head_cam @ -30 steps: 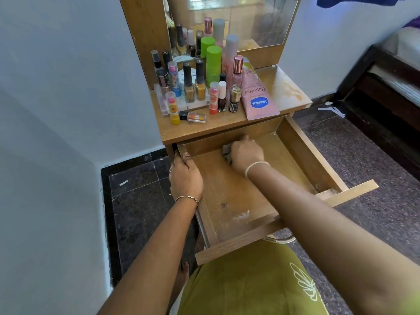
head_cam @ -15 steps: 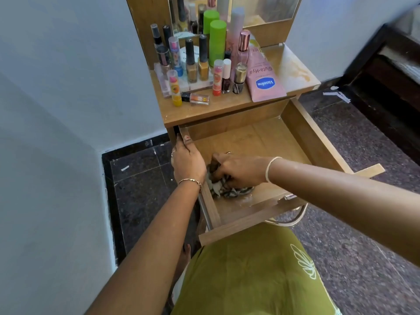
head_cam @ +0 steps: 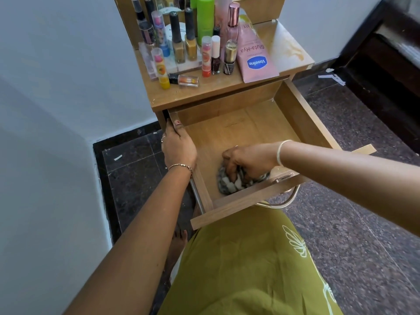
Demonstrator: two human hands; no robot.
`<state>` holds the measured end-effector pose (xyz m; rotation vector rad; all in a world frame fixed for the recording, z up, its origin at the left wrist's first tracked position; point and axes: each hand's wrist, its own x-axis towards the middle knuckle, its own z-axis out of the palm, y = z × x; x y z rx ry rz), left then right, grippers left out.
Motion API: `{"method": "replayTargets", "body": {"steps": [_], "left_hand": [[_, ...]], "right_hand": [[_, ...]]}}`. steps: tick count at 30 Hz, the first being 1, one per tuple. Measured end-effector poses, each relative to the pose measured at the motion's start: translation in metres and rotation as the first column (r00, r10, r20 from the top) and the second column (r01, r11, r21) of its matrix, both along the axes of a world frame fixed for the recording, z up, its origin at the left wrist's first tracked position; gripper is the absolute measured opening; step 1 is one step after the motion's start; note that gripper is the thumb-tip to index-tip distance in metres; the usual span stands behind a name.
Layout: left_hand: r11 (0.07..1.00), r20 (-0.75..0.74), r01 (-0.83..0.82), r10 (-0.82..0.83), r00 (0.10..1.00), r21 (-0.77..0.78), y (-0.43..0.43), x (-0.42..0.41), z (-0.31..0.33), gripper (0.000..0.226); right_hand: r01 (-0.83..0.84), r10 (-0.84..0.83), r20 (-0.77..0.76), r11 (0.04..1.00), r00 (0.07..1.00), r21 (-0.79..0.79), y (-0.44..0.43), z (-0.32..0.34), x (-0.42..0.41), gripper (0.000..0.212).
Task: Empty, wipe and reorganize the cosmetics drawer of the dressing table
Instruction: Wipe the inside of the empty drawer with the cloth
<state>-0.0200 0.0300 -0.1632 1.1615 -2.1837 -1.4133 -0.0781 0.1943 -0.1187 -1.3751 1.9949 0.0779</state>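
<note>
Soft, even daylight with faint, diffuse shadows. A warm yellowish glow lies on the floor of the open wooden drawer (head_cam: 238,133) at centre; the plain white wall (head_cam: 45,110) on the left reads cool grey-blue. The centre is fairly sharp, though the crumpled grey-and-white cloth (head_cam: 227,185) looks slightly smeared. The dark wooden furniture (head_cam: 386,64) at upper right is motion-blurred; straight edges bow near the borders.

The right hand (head_cam: 247,159) covers much of the cloth (head_cam: 227,185)
</note>
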Motion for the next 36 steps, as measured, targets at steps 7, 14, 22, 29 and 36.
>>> {"method": "replayTargets", "body": {"steps": [7, 14, 22, 29, 36], "left_hand": [[1.0, 0.018, -0.017, 0.016, 1.0, 0.011, 0.001, -0.001, 0.0, 0.047], [0.999, 0.014, -0.031, 0.03, 0.999, 0.027, 0.002, -0.001, 0.001, 0.048], [0.999, 0.002, -0.035, 0.035, 0.999, 0.034, 0.003, 0.0, 0.001, 0.047], [0.997, -0.005, -0.056, 0.056, 0.998, 0.06, 0.003, 0.001, 0.0, 0.05], [0.997, -0.007, -0.049, 0.05, 0.999, 0.057, 0.004, 0.002, 0.001, 0.05]], "right_hand": [[0.157, -0.142, -0.117, 0.978, 0.983, 0.136, 0.073, 0.011, -0.043, 0.033], [0.221, -0.199, -0.15, 0.963, 0.969, 0.155, 0.081, 0.009, -0.05, 0.038], [0.153, -0.153, 0.006, 0.988, 0.988, 0.033, 0.025, -0.002, -0.009, 0.033], [0.047, -0.052, -0.013, 0.971, 0.999, -0.234, -0.019, -0.009, 0.029, 0.036], [0.093, -0.14, -0.135, 0.948, 0.981, -0.304, -0.039, -0.012, 0.02, 0.045]]}}
